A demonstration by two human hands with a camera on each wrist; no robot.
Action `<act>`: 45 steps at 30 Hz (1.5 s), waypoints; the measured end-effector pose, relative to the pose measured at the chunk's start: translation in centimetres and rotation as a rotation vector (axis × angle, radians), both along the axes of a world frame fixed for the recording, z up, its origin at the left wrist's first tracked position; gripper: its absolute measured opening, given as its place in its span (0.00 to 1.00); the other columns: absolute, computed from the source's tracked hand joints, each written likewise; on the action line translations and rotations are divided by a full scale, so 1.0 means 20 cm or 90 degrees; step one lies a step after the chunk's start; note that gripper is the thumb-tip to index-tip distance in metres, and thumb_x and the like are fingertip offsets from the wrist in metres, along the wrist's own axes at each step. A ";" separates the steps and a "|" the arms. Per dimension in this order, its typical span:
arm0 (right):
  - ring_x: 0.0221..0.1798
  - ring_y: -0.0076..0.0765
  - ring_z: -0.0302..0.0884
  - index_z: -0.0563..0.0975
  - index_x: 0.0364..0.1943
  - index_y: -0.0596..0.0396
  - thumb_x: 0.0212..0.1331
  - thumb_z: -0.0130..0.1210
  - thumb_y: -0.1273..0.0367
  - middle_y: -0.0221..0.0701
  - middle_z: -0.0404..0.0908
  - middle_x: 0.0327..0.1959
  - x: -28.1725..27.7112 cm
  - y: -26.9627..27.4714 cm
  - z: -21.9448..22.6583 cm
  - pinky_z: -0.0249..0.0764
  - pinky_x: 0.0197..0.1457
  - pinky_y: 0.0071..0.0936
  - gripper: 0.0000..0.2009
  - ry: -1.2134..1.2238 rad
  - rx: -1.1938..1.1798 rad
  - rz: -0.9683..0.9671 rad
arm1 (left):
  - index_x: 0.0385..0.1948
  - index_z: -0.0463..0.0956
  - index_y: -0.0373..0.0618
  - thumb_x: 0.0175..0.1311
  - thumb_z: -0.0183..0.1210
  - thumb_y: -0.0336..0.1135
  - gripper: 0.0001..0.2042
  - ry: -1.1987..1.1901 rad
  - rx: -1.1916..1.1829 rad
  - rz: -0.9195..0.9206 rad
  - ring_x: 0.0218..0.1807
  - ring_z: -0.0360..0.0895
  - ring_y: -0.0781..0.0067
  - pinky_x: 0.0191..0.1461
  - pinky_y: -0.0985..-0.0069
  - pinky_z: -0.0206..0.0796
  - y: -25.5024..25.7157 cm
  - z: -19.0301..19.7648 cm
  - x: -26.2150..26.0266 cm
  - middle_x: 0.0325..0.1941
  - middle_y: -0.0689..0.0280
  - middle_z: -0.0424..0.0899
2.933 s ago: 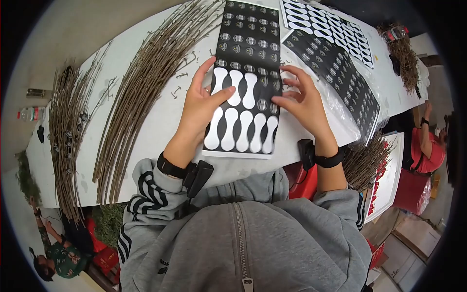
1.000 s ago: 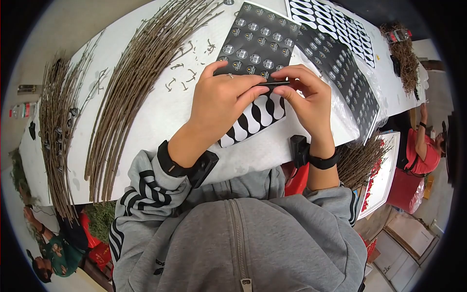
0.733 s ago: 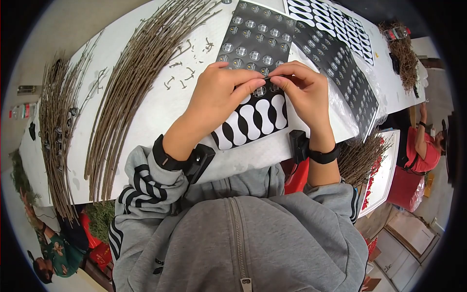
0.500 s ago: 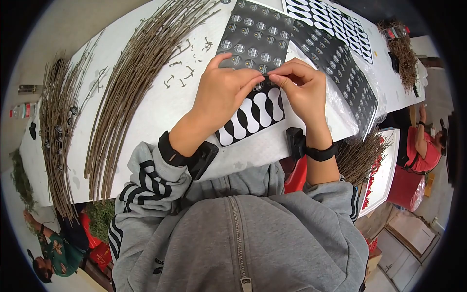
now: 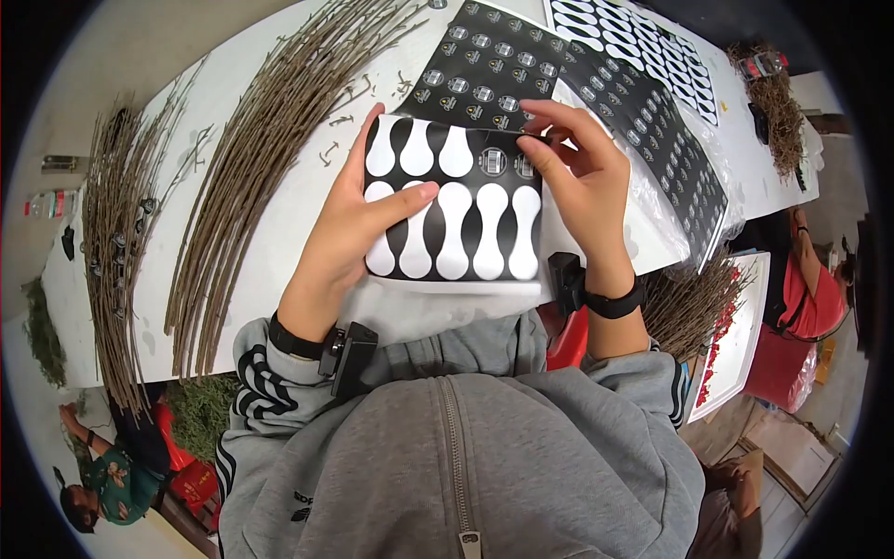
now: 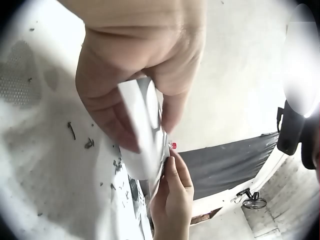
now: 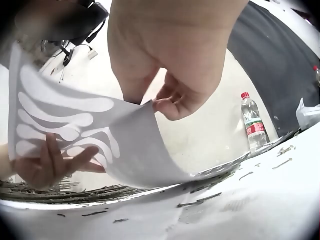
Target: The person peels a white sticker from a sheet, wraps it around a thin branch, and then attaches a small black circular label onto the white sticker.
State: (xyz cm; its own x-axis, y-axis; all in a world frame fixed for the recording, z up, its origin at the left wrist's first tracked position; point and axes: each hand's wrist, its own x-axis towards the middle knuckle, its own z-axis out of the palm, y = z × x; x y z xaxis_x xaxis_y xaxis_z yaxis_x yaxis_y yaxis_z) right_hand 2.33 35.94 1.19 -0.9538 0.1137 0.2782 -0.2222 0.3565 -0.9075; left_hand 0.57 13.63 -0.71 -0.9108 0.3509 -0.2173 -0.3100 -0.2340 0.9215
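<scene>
Our left hand (image 5: 346, 222) has shifted, gripping the sheet (image 5: 473, 226) our right hand (image 5: 589, 184) pinches, eight shapes (image 5: 453, 252) white, printed ones (image 5: 494, 162) remaining.

a grey marled sweatshirt (image 5: 391, 456) with black stripes along both sleeves, a metal front zip (image 5: 456, 456) and small black lettering; black wrist straps (image 5: 612, 297) carry boxy black plastic modules (image 5: 355, 359).

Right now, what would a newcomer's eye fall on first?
Probably the black sheet with bold white bone-shaped patches, held by the left hand and the right hand in the middle of the head view. Next, the big bundle of bare twigs lying left of it on the white table.
</scene>
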 end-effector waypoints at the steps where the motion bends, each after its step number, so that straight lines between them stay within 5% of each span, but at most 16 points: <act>1: 0.36 0.21 0.73 0.83 0.36 0.57 0.47 0.65 0.76 0.30 0.80 0.41 0.00 -0.01 0.01 0.67 0.34 0.17 0.09 0.024 0.041 0.005 | 0.69 0.45 0.39 0.56 0.62 0.24 0.40 -0.012 0.037 0.003 0.59 0.70 0.67 0.60 0.73 0.64 0.01 0.01 0.00 0.61 0.55 0.69; 2: 0.36 0.21 0.73 0.83 0.36 0.57 0.47 0.65 0.76 0.30 0.80 0.41 0.00 0.00 0.01 0.67 0.34 0.17 0.09 0.024 0.041 0.006 | 0.69 0.45 0.38 0.55 0.61 0.23 0.41 -0.024 0.075 0.005 0.59 0.70 0.67 0.60 0.74 0.64 0.02 0.02 0.01 0.61 0.56 0.70; 5: 0.40 0.30 0.75 0.83 0.37 0.54 0.42 0.67 0.74 0.32 0.78 0.47 0.01 0.03 0.02 0.70 0.38 0.22 0.13 0.251 0.359 0.103 | 0.69 0.45 0.37 0.56 0.60 0.23 0.40 -0.025 0.091 0.030 0.58 0.72 0.67 0.60 0.74 0.65 0.03 0.03 0.02 0.59 0.55 0.71; 14: 0.48 0.37 0.76 0.83 0.36 0.54 0.38 0.69 0.70 0.33 0.79 0.47 0.05 -0.03 -0.05 0.73 0.45 0.28 0.16 0.147 0.266 0.109 | 0.63 0.56 0.36 0.62 0.52 0.22 0.27 -0.335 0.316 0.067 0.53 0.77 0.64 0.58 0.70 0.70 0.04 0.10 0.14 0.57 0.55 0.74; 18: 0.49 0.40 0.76 0.83 0.36 0.54 0.36 0.69 0.68 0.33 0.79 0.47 0.04 -0.03 -0.07 0.72 0.50 0.32 0.17 0.090 0.207 0.102 | 0.59 0.61 0.34 0.63 0.48 0.21 0.21 -0.356 0.357 0.009 0.54 0.77 0.63 0.57 0.69 0.71 0.04 0.03 0.18 0.57 0.56 0.74; 25: 0.46 0.41 0.76 0.83 0.36 0.51 0.35 0.70 0.67 0.31 0.80 0.45 0.04 -0.03 0.04 0.65 0.56 0.35 0.18 0.228 0.423 0.135 | 0.58 0.62 0.32 0.64 0.45 0.20 0.19 -0.283 0.340 -0.028 0.55 0.76 0.62 0.58 0.67 0.71 0.01 0.02 0.17 0.56 0.54 0.74; 31: 0.43 0.37 0.77 0.82 0.36 0.52 0.34 0.70 0.67 0.30 0.82 0.40 0.07 -0.02 0.01 0.65 0.52 0.31 0.19 0.153 0.344 0.157 | 0.57 0.63 0.33 0.63 0.48 0.20 0.19 -0.305 0.392 -0.057 0.55 0.76 0.63 0.57 0.68 0.71 0.02 0.01 0.14 0.55 0.55 0.75; 38: 0.41 0.34 0.78 0.82 0.35 0.57 0.37 0.69 0.73 0.31 0.82 0.38 0.08 -0.05 -0.02 0.69 0.47 0.27 0.15 0.073 0.307 0.163 | 0.49 0.70 0.37 0.52 0.63 0.19 0.20 -0.068 0.129 0.051 0.44 0.75 0.79 0.48 0.79 0.70 0.16 -0.03 0.16 0.45 0.66 0.77; 45: 0.42 0.32 0.82 0.82 0.34 0.60 0.43 0.64 0.78 0.35 0.84 0.37 0.08 -0.01 -0.01 0.75 0.47 0.24 0.10 -0.049 0.102 0.198 | 0.47 0.71 0.37 0.53 0.63 0.19 0.18 -0.009 0.077 0.086 0.42 0.76 0.80 0.46 0.81 0.70 0.18 -0.04 0.15 0.42 0.67 0.79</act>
